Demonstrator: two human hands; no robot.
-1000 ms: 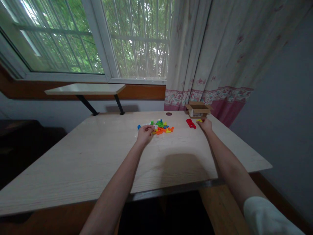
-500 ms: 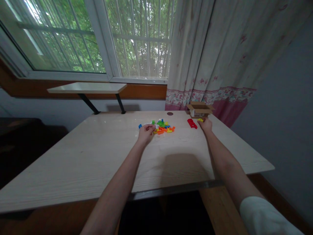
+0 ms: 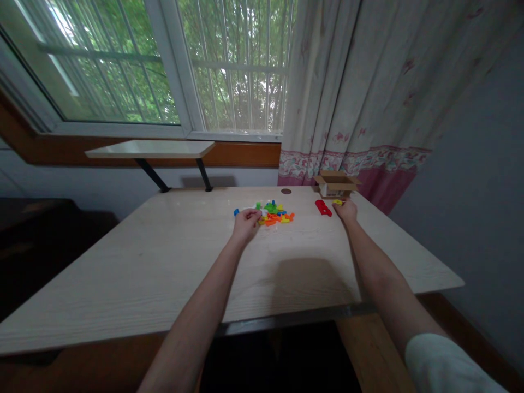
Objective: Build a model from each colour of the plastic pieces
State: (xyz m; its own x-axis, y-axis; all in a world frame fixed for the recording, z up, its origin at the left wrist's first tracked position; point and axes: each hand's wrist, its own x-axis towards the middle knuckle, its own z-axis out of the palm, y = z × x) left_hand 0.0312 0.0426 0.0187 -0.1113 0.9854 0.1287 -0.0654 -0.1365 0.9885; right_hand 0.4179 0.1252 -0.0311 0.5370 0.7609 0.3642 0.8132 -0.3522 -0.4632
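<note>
A pile of small coloured plastic blocks (image 3: 273, 213) lies near the far middle of the pale wooden table (image 3: 164, 262). My left hand (image 3: 245, 225) rests at the pile's left edge, fingers curled on a small piece I cannot make out. My right hand (image 3: 346, 209) reaches to the far right, fingers closed on a small yellow block (image 3: 338, 202). A red block (image 3: 323, 207) lies just left of that hand. A small open cardboard box (image 3: 336, 184) stands right behind it.
A window with bars and a narrow white shelf (image 3: 149, 148) on black brackets are behind the table. A flowered curtain (image 3: 368, 98) hangs at the right. A round brown hole cover (image 3: 286, 191) sits at the table's far edge.
Both hands stay where they were on the table. The view has shifted slightly with my head.
</note>
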